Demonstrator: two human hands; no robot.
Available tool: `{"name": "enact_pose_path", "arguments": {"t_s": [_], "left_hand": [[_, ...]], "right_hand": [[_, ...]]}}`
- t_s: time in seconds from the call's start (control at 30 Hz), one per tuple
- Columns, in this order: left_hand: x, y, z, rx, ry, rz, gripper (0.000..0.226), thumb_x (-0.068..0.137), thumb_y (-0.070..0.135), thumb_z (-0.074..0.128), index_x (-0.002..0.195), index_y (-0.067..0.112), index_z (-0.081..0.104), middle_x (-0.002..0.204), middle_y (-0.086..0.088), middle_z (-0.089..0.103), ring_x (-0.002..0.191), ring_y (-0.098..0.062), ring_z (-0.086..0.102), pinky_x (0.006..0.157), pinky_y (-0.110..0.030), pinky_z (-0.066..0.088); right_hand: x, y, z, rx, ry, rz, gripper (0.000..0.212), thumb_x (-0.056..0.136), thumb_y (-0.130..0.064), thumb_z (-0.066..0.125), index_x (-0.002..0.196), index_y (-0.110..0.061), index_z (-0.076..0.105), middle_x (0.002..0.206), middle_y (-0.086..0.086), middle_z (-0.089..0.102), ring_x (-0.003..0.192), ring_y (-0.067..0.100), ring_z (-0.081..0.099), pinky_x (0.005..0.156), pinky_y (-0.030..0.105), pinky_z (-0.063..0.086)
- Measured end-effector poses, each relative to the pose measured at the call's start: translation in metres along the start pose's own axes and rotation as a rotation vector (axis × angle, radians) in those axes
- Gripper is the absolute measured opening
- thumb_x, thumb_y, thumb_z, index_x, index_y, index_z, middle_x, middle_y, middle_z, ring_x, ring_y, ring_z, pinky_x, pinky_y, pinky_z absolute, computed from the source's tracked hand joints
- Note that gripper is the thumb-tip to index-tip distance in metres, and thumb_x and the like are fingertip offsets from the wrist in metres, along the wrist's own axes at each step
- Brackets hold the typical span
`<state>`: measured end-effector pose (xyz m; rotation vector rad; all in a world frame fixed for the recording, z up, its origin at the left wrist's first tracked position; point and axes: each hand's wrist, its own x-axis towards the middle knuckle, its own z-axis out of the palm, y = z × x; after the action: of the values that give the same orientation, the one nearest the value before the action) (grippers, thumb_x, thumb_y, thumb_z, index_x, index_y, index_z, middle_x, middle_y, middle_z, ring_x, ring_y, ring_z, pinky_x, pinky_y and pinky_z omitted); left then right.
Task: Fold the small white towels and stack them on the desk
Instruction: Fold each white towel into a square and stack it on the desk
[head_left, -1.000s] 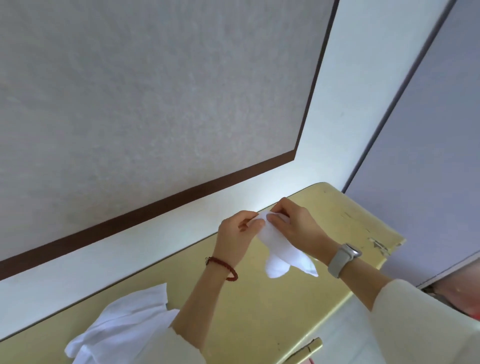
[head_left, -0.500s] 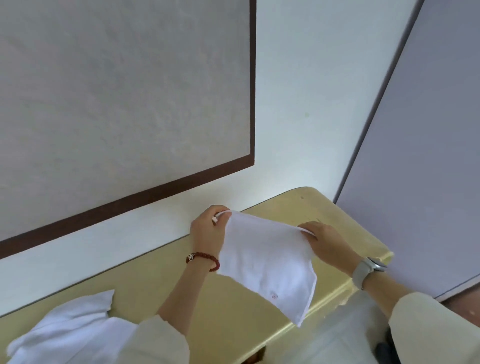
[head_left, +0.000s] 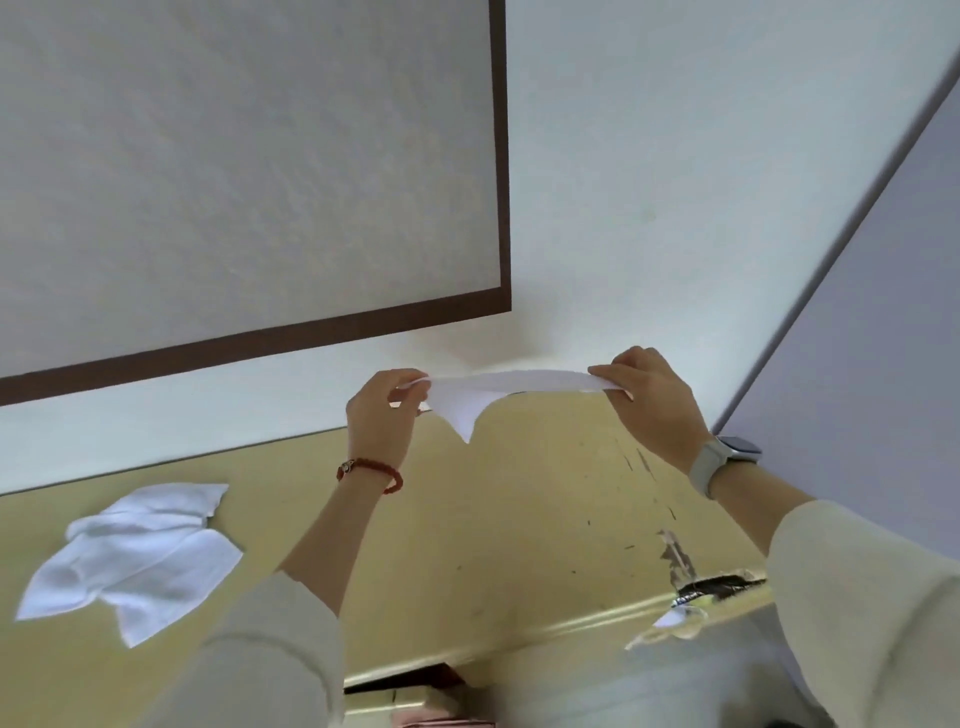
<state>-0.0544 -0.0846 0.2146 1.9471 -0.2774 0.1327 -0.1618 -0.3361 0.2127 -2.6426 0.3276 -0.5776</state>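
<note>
Towel (head_left: 498, 387) is held taut in the air over the desk's (head_left: 519, 519) far edge, long axis left-right, pinched at one end by left hand (head_left: 382, 410) and at the other by right hand (head_left: 649, 400); pile (head_left: 135, 551) lies nearer the left hand

Shot from a single head-worn wide-angle camera, tilted forward and down across the yellow desk (head_left: 519, 519) toward the wall (head_left: 675, 156) behind it. Framed close, with both forearms entering from the bottom edge and the hands near centre. No second view to compare.
</note>
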Motion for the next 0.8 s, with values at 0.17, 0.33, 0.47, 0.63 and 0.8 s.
{"name": "enact_pose_path", "arguments": {"t_s": [0.17,0.33,0.47,0.63,0.8], "left_hand": [[-0.067,-0.068,0.013,0.171,-0.130,-0.053,0.009,0.081,0.005,0.066,0.083,0.014,0.069,0.086,0.002,0.065,0.074,-0.008,0.059,0.065,-0.004,0.044],[-0.132,-0.140,0.035,0.386,-0.484,-0.273,0.012,0.086,0.013,0.061,0.093,0.011,0.070,0.099,0.000,0.067,0.092,-0.015,0.061,0.081,-0.015,0.040],[-0.149,-0.168,0.046,0.545,-0.654,-0.369,0.019,0.090,0.022,0.052,0.099,0.017,0.069,0.094,0.003,0.067,0.090,-0.014,0.058,0.072,-0.019,0.035],[-0.134,-0.169,0.055,0.394,-0.552,-0.490,0.019,0.090,0.025,0.053,0.099,0.013,0.065,0.088,0.003,0.061,0.084,-0.013,0.052,0.073,-0.023,0.035],[-0.116,-0.160,0.077,0.274,-0.443,-0.490,0.012,0.093,0.021,0.047,0.087,0.012,0.053,0.066,0.006,0.044,0.062,-0.011,0.042,0.056,-0.021,0.033]], "right_hand": [[-0.063,0.042,0.049,-0.067,-0.173,-0.096,0.024,0.075,0.006,0.066,0.090,-0.010,0.074,0.079,0.008,0.064,0.082,0.032,0.060,0.058,0.027,0.044],[-0.154,0.084,0.105,-0.116,-0.564,0.092,0.024,0.089,-0.011,0.055,0.107,-0.018,0.070,0.101,0.004,0.065,0.108,0.025,0.052,0.084,0.032,0.041],[-0.188,0.096,0.124,-0.074,-0.678,0.279,0.027,0.094,-0.017,0.048,0.115,-0.016,0.064,0.114,0.004,0.062,0.115,0.021,0.044,0.092,0.028,0.034],[-0.176,0.096,0.123,0.029,-0.597,0.472,0.021,0.093,-0.020,0.049,0.105,-0.011,0.063,0.101,0.009,0.066,0.097,0.028,0.056,0.079,0.034,0.040],[-0.149,0.090,0.121,0.244,-0.413,0.525,0.011,0.094,-0.014,0.048,0.086,-0.010,0.054,0.061,0.001,0.049,0.057,0.019,0.045,0.052,0.019,0.031]]}}
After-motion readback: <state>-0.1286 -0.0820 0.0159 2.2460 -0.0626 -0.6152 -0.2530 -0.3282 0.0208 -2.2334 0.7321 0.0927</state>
